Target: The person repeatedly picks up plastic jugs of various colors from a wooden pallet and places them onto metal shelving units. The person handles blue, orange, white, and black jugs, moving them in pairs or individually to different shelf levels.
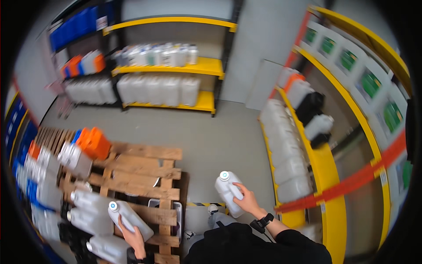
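My right hand [249, 202] is closed round the handle of a whitish plastic jug [225, 190]. That jug has a white cap with a blue-green mark and hangs in front of me above the floor, tilted. Over the wooden pallet at lower left, my left hand [134, 240] grips a similar whitish jug [140, 221], its cap toward the far left. Whether this jug rests on the slats or is lifted off them I cannot tell. More whitish jugs [90, 220] lie on their sides just left of it.
On the wooden pallet [145, 154] stand an orange canister [94, 143] and several white and blue containers. A yellow-edged shelf [211, 66] with bottles and canisters is at the back. To the right, a red and yellow rack [323, 176] holds large white canisters. Grey floor [211, 141] lies between.
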The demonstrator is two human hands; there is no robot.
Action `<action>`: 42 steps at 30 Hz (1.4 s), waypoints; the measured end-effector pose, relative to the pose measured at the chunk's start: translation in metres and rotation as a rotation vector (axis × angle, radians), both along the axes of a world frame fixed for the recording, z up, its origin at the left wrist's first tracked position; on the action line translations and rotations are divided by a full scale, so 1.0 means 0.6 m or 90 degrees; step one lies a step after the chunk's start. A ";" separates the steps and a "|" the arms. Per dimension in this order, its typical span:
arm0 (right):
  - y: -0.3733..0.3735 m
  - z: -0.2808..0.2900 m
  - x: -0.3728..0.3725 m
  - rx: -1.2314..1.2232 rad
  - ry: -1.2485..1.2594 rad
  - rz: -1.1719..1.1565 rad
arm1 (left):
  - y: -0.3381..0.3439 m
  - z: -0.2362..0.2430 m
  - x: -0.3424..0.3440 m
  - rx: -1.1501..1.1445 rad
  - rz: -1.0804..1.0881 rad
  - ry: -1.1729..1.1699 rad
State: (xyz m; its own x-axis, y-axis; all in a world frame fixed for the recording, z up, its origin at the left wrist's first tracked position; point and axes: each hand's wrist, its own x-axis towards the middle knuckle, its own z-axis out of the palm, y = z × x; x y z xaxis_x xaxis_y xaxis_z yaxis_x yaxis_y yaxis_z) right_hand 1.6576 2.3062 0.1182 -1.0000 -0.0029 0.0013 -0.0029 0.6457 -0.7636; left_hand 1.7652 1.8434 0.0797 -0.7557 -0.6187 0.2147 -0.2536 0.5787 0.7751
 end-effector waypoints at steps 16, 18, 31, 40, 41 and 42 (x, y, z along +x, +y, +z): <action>0.437 -0.139 0.304 -0.112 0.137 -0.672 | 0.660 0.106 -0.290 -0.099 -0.748 -0.098; 0.475 -0.122 0.314 -0.106 0.103 -0.721 | 0.775 0.125 -0.316 -0.102 -0.836 -0.141; 0.663 0.025 0.274 -0.153 0.276 -0.749 | 1.403 0.184 -0.422 -0.095 -1.203 0.003; 0.866 0.077 0.130 -0.010 0.337 -0.823 | 1.763 0.189 -0.514 -0.081 -1.301 0.078; 0.891 0.090 0.104 0.011 0.349 -0.830 | 1.803 0.178 -0.531 -0.076 -1.302 0.088; 0.915 0.103 0.089 0.037 0.352 -0.843 | 1.842 0.166 -0.536 -0.066 -1.308 0.092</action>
